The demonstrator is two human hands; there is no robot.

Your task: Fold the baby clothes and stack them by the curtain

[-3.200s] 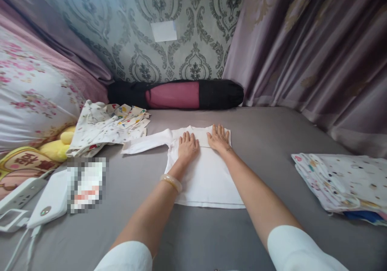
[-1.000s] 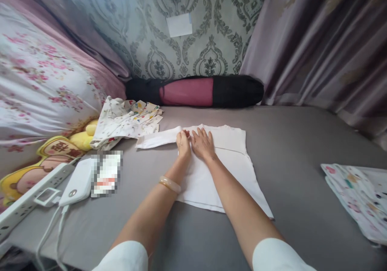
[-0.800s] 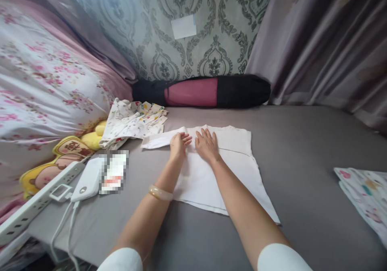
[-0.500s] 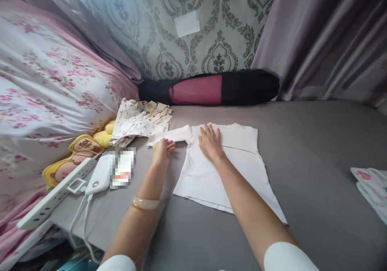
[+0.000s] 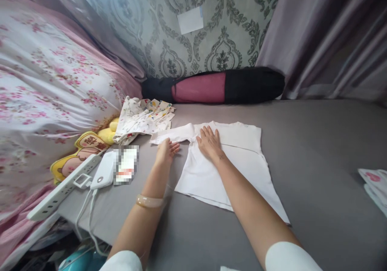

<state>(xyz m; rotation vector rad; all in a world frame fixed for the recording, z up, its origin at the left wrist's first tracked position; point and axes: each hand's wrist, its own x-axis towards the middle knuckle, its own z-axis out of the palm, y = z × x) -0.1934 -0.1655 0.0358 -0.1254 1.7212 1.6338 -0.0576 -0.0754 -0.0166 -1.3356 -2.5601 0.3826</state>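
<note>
A white long-sleeved shirt (image 5: 238,158) lies flat on the grey bed sheet (image 5: 317,142); its right side is folded in and its left sleeve (image 5: 172,134) stretches out to the left. My right hand (image 5: 209,142) lies flat and open on the shirt near the shoulder. My left hand (image 5: 166,150), with a pale bangle on the wrist, rests on the sheet just below the sleeve, fingers spread and holding nothing.
A patterned garment pile (image 5: 142,118) lies left of the shirt. A black and pink roll bag (image 5: 214,86) sits against the wall. A floral duvet (image 5: 45,98), yellow plush (image 5: 87,150), power strip (image 5: 63,186) and power bank (image 5: 104,175) are at the left. Folded printed clothes (image 5: 375,184) show at the right edge.
My left hand slid off the shirt leftward to the sheet under the sleeve. My right hand moved from the folded right side to the left shoulder. The view turned left.
</note>
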